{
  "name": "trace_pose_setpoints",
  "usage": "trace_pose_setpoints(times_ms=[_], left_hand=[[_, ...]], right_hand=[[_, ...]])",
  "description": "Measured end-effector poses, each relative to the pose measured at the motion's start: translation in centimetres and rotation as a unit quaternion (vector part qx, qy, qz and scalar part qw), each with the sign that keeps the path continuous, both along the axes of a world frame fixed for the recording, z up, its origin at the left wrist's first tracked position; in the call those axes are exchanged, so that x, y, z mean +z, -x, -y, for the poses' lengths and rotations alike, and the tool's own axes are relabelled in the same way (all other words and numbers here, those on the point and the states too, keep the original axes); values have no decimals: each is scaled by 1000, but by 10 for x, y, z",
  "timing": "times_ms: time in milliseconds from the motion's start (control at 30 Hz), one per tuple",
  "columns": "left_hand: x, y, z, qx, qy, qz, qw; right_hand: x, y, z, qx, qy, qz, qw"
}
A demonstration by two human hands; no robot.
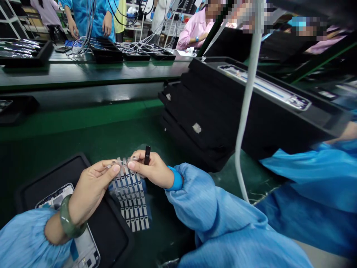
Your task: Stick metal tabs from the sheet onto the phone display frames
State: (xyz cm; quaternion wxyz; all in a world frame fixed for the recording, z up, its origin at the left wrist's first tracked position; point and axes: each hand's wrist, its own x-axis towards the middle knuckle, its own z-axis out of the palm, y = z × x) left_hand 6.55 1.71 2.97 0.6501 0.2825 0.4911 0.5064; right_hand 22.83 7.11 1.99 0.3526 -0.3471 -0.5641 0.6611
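Our left hand (90,184) and right hand (154,170) are close together, thumbs against fingers, both pinching the far edge of a clear, flexible sheet bearing rows of small grey rectangular tabs (134,203). We have this sheet above the near part of the dark green table (119,136), its near end hanging toward us, just right of a black, round-cornered tray (122,236). A short black stick (147,155) stands up among the fingers of our right hand; we cannot tell exactly how it is held. We wear a green, stone-like bangle (68,217) on the left wrist and a bright blue band (176,178) on the right.

Partly behind our left forearm, a silver-rimmed, pale rectangular casing (90,247) lies in the tray. Farther off to the right we see a leaning stack of black trays (206,111), with a long silver-framed panel (267,89) in the topmost one. A thick white cable (242,137) hangs in front of that stack. At the right edge is another person's blue sleeve (315,178). On the far side, thin white wires (139,48) trail among more black trays, and a person in blue (96,20) stands behind them.
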Motion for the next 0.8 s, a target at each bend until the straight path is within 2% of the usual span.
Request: trace_pose_setpoints(times_ms=[367, 500, 567, 700, 800], left_hand=[[1, 7, 1, -89, 24, 44, 995], [1, 6, 1, -98, 17, 27, 995], [0, 6, 0, -66, -1, 2, 998], [-3, 8, -8, 42, -64, -23, 997], [-5, 11, -14, 124, -108, -30, 986]], right_hand=[[-1, -9, -6, 74, -66, 25, 995], [-3, -11, -9, 70, -78, 45, 994], [-2, -13, -12, 54, -83, 47, 994], [4, -20, -18, -14, -117, 105, 988], [4, -22, -17, 41, -122, 166, 978]])
